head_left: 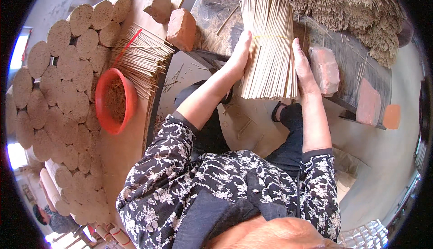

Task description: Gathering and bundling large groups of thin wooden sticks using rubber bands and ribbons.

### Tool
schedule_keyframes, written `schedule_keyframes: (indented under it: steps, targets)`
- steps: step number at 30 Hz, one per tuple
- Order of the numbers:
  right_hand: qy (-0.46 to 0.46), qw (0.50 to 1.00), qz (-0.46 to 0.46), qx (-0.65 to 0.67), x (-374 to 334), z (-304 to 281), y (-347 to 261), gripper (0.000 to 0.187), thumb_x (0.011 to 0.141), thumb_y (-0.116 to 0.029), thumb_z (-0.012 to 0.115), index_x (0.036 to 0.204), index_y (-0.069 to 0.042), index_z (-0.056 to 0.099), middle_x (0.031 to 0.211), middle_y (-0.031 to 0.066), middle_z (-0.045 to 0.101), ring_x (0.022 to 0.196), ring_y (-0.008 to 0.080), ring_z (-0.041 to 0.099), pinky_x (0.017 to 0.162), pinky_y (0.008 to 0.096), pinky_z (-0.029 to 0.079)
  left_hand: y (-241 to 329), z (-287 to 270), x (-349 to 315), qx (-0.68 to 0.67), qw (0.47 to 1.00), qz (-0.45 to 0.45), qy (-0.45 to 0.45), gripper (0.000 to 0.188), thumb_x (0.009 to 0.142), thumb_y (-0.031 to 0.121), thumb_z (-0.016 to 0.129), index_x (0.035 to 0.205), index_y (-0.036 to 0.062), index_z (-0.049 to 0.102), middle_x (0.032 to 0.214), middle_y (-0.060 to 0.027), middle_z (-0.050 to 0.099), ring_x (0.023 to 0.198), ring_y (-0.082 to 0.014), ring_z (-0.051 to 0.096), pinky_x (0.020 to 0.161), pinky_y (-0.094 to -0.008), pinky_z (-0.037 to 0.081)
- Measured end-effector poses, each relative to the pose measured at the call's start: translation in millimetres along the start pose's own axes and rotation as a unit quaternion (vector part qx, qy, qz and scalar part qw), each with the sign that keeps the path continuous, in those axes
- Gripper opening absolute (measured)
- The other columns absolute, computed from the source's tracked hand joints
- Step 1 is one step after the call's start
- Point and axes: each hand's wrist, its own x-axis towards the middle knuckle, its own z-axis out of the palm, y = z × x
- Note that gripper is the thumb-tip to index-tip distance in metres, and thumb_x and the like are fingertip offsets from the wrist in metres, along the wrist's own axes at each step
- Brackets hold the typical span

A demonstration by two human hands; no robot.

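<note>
Right of the red bowl [131, 96], our left hand [240, 54] holds one flank of the banded stick bundle [269, 53], over the near edge of the counter [211, 11]; our right hand [304, 68] holds the other, beside a brick [325, 71]. We'd best press evenly, palms parallel.

1. My shirt [234, 165] is black, with a dense print of irregular white floral clusters.
2. My left sleeve [155, 159] and right sleeve [319, 177] carry the same print; each terminates near the elbow.
3. Each sleeve ends in a cuff [317, 154], a narrow, plain dark band.
4. My collar [194, 217] is broad, solid dark and folded flat.
5. My trousers [288, 134] are plain and dark, near black.
6. My footwear [274, 113] is dark and only partly visible; its type cannot be determined.
7. My left hand [241, 53] and right hand [303, 64] are bare.
</note>
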Motion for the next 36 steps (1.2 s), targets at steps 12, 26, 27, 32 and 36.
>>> schedule_keyframes:
  steps: [12, 26, 27, 32, 36]
  targets:
    - [-0.001, 0.997, -0.026, -0.068, 7.7, -10.0, 11.8, 0.068, 0.097, -0.056, 0.039, 0.128, 0.003, 0.049, 0.117, 0.0089, 0.060, 0.104, 0.0143, 0.057, 0.092, 0.0278, 0.044, -7.8, -25.3, 19.9, 0.152, 0.983, 0.102, 0.014, 0.063, 0.099, 0.052, 0.039, 0.138, 0.0028, 0.039, 0.132, -0.0126, 0.048, 0.115, -0.0219, 0.048, 0.099, -0.0371, 0.038]
    - [-0.048, 0.998, -0.018, 0.043, 4.3, -5.7, -2.2, 0.065, 0.084, -0.036, 0.072, 0.126, 0.006, 0.045, 0.113, 0.0113, 0.060, 0.098, 0.0164, 0.061, 0.088, 0.0287, 0.049, 10.9, -15.1, -2.1, 0.053, 0.996, -0.027, 0.064, 0.065, 0.097, 0.055, 0.041, 0.138, 0.0038, 0.041, 0.132, -0.0132, 0.052, 0.117, -0.0225, 0.051, 0.100, -0.0377, 0.039]
    - [-0.066, 0.997, -0.019, 0.019, 5.4, -5.1, -2.2, 0.067, 0.083, -0.035, 0.073, 0.126, 0.006, 0.045, 0.114, 0.0123, 0.060, 0.099, 0.0172, 0.061, 0.088, 0.0289, 0.049, 9.6, -15.1, -0.9, 0.022, 0.999, -0.018, 0.040, 0.064, 0.097, 0.053, 0.042, 0.137, 0.0039, 0.042, 0.131, -0.0132, 0.053, 0.115, -0.0223, 0.052, 0.099, -0.0375, 0.040]
    - [-0.088, 0.996, -0.025, -0.004, 7.4, 0.0, -9.0, 0.063, 0.080, -0.026, 0.075, 0.125, 0.007, 0.045, 0.114, 0.0147, 0.061, 0.099, 0.0175, 0.062, 0.087, 0.0295, 0.050, 16.5, -11.3, 1.8, -0.030, 1.000, 0.006, -0.003, 0.058, 0.097, 0.049, 0.045, 0.133, 0.0042, 0.046, 0.129, -0.0134, 0.055, 0.111, -0.0222, 0.055, 0.097, -0.0382, 0.042]
    - [-0.053, 0.998, -0.024, -0.025, 8.7, 7.9, -13.2, 0.059, 0.078, -0.024, 0.074, 0.120, 0.007, 0.047, 0.109, 0.0161, 0.063, 0.099, 0.0207, 0.062, 0.088, 0.0322, 0.049, 26.3, -0.1, -8.3, -0.067, 0.998, 0.000, -0.015, 0.053, 0.098, 0.046, 0.046, 0.129, 0.0039, 0.049, 0.121, -0.0125, 0.059, 0.106, -0.0211, 0.057, 0.094, -0.0380, 0.045]
